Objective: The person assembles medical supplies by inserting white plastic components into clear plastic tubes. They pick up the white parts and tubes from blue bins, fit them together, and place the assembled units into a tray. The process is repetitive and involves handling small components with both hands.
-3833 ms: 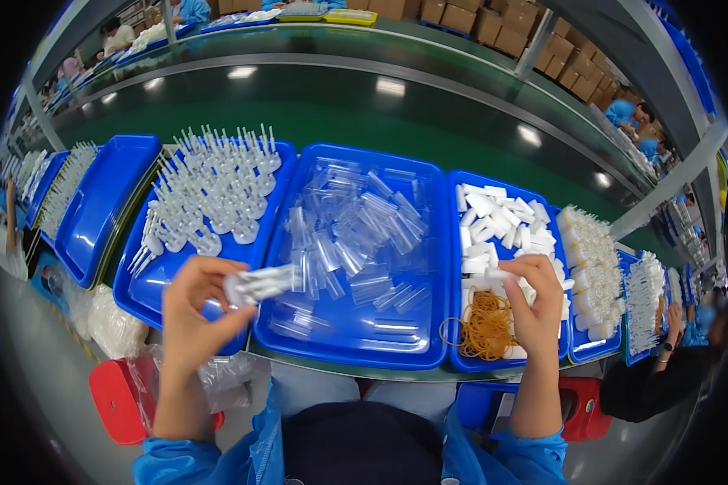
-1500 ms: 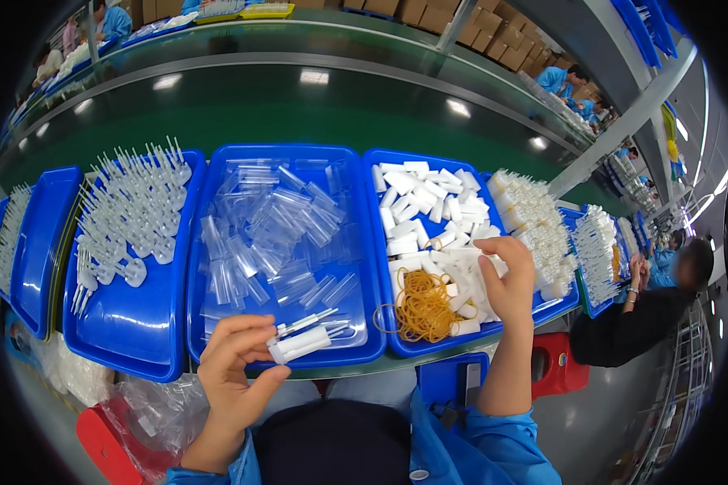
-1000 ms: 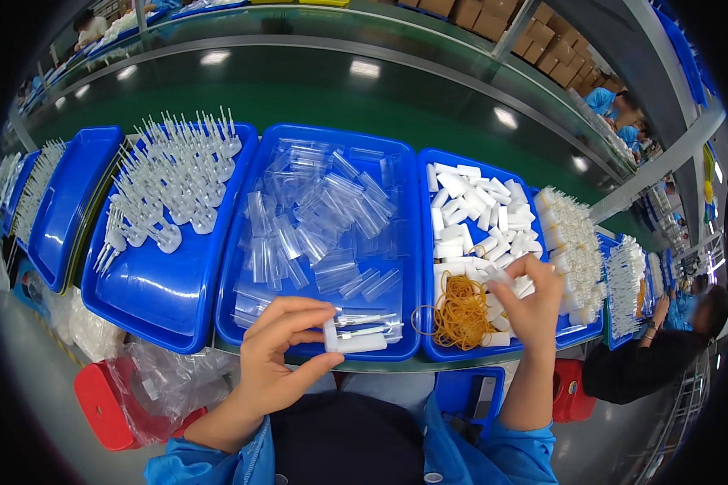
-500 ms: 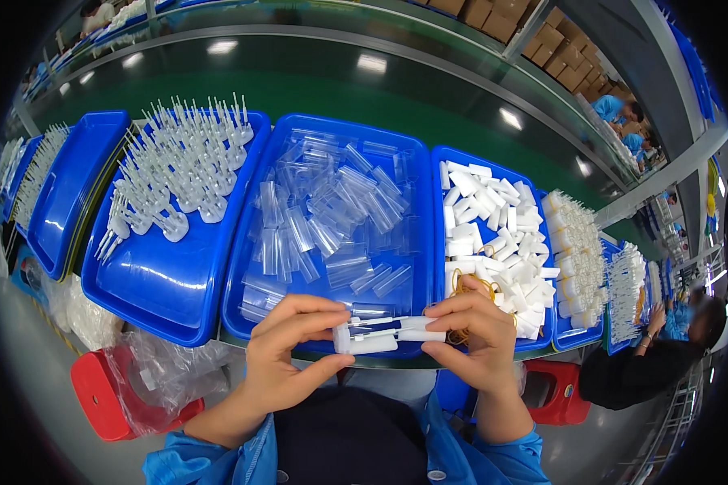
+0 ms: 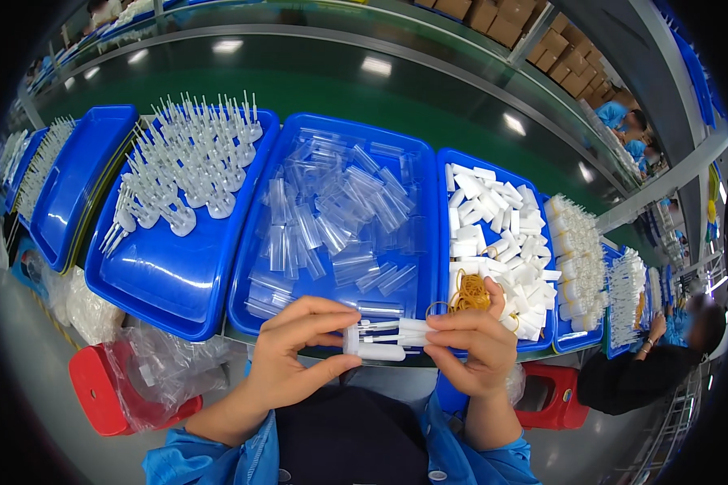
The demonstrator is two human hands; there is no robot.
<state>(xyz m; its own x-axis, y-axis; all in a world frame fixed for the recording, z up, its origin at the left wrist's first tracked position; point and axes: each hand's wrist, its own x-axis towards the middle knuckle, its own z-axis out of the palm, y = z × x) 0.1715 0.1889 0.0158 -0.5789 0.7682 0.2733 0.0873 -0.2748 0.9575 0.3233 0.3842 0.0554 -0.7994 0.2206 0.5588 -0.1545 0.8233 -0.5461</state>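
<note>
Just over the front edge of the trays, I hold a bundle lengthwise between both hands. My left hand [image 5: 287,356] pinches its translucent round end piece [image 5: 351,339], from which thin pale rods run to the right. A white sleeve [image 5: 382,352] sits at the lower side of this piece. My right hand [image 5: 476,347] is closed on more white sleeves [image 5: 411,330] at the far ends of the rods; its fingers partly hide them. Beside the right fingertips a thin yellow rubber band [image 5: 435,309] shows; whether it goes round a finger I cannot tell.
Blue trays stand in a row: rods with translucent bases [image 5: 182,174] at left, clear plastic tubes [image 5: 344,210] in the middle, white sleeves [image 5: 493,210] with a yellow rubber band heap [image 5: 469,293] at right. Red stools [image 5: 97,392] flank me. A co-worker [image 5: 647,364] sits at far right.
The bundle has shifted slightly to the right, and the gap between end piece and right-hand sleeves shows more plainly. The rubber band heap is less covered by my right hand. Both hands keep their hold.
</note>
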